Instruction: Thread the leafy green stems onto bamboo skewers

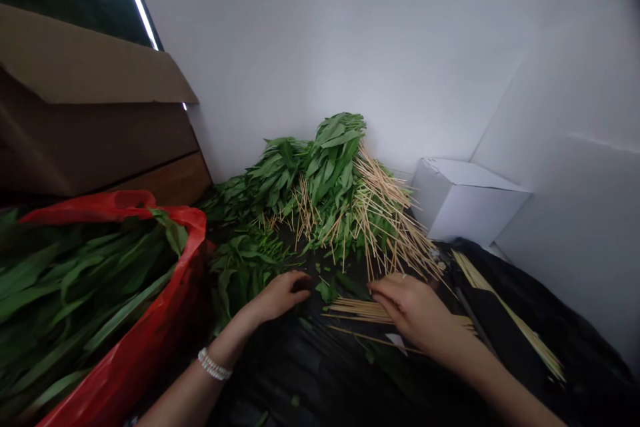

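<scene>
Makeshift food-prep corner, likely a back room or storeroom rather than a proper kitchen.

You sit low in a bare corner: plain white walls [350, 33], no counter or fittings in view. A black plastic sheet [310, 373] covers the work surface. Against the wall lies a heap of leafy greens on bamboo skewers [330, 193], with loose skewers [505, 310] to your right. A red plastic bag [145, 347] full of leaves stands at your left, brown cardboard boxes [90, 120] stacked behind it, a white box [465, 197] in the corner.
</scene>
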A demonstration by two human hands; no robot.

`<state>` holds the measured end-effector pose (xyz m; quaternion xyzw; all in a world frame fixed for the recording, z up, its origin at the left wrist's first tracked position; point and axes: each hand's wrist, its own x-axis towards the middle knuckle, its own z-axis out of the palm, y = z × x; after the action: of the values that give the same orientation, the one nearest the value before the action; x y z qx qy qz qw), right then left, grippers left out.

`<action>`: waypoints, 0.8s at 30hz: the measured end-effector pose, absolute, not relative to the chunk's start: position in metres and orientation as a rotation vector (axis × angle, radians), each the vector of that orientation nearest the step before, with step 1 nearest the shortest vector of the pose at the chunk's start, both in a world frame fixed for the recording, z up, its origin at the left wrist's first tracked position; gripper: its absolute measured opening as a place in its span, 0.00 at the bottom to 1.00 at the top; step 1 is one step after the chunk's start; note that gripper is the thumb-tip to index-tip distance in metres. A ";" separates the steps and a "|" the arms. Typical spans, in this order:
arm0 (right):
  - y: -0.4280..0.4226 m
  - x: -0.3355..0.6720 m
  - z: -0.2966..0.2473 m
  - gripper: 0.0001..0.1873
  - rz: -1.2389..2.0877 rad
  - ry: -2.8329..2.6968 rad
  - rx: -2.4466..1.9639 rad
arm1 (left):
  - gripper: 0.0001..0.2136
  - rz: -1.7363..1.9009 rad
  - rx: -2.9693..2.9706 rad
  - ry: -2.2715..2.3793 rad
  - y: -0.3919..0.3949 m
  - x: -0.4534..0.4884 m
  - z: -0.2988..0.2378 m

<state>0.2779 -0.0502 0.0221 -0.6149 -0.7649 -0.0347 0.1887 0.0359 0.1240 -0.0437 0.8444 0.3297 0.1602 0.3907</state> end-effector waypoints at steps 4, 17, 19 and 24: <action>-0.047 0.269 -0.022 0.09 -0.260 -2.314 -1.886 | 0.17 0.473 2.363 0.970 0.075 0.028 -0.036; -0.023 0.269 -0.066 0.10 -0.425 -2.324 -1.970 | 0.12 0.494 2.255 0.950 -0.007 0.005 -0.062; -0.020 0.269 -0.064 0.10 -0.439 -2.315 -1.983 | 0.12 0.481 2.241 0.946 -0.004 0.005 -0.059; -0.011 0.261 -0.055 0.09 -0.443 -2.300 -1.925 | 0.10 0.493 2.180 0.908 0.016 0.000 -0.031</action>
<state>0.2613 -0.0111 -0.0548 -0.6340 -0.7575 -0.1458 0.0549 -0.0004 0.0164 -0.0306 0.8441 0.3517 0.1910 0.3567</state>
